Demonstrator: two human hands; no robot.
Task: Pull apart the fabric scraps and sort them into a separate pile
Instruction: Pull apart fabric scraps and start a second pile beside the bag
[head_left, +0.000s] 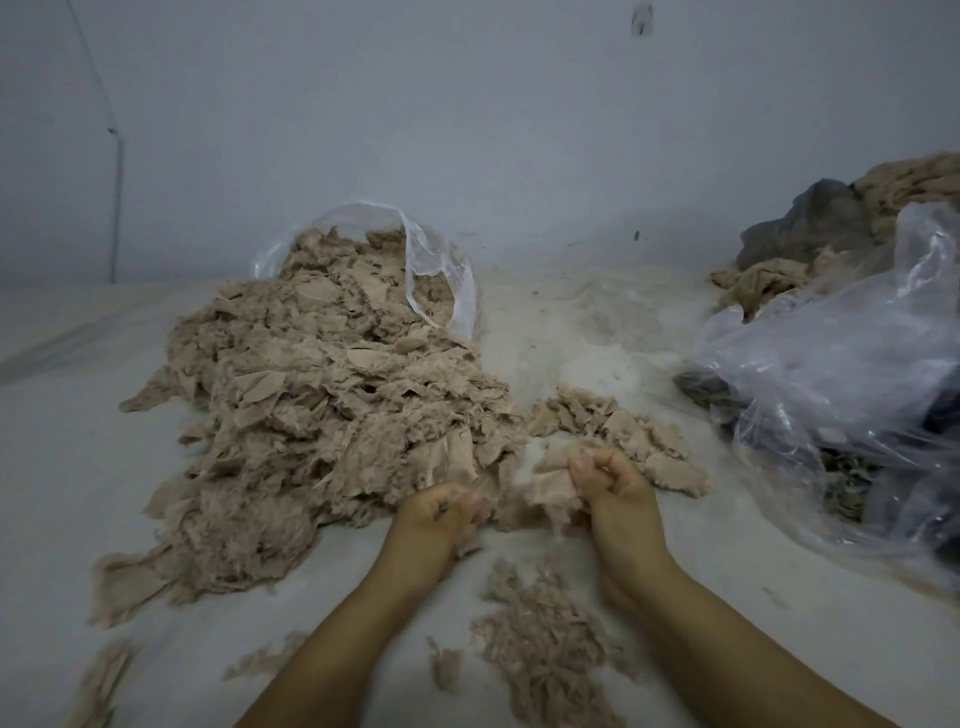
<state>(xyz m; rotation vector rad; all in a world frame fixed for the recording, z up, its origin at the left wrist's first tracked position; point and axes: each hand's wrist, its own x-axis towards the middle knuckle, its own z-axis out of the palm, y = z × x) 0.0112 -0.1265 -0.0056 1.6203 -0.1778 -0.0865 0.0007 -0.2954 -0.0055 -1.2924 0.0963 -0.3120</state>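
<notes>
A large heap of beige fabric scraps (322, 431) is seen in the left and centre of the frame, spread over a pale floor (597, 332). The far end of the heap is still inside a clear plastic bag (436, 270), which lies open in the upper centre, near the wall (467, 130).

In the lower centre, one scrap (545, 491) is held between the two hands. The left hand (441, 512) is placed at the near edge of the big heap, and its fingers are curled around the fluffy left end of the scrap. The right hand (615, 486) is just beside it to the right, with the fingers bent and clenched on the other, smoother end of the same scrap. Both hands are slightly blurred, so the exact position of each finger cannot be told.

A smaller pile of flat pieces (618, 431) is found just behind the right hand, apart from the big heap. Another small pile of shredded fibres (545, 644) lies between the two forearms at the bottom of the frame.

At the right edge, a second crumpled clear bag (841, 374) with dark contents is visible, and behind it a mound of brown and grey cloth (831, 228) in the upper right.
</notes>
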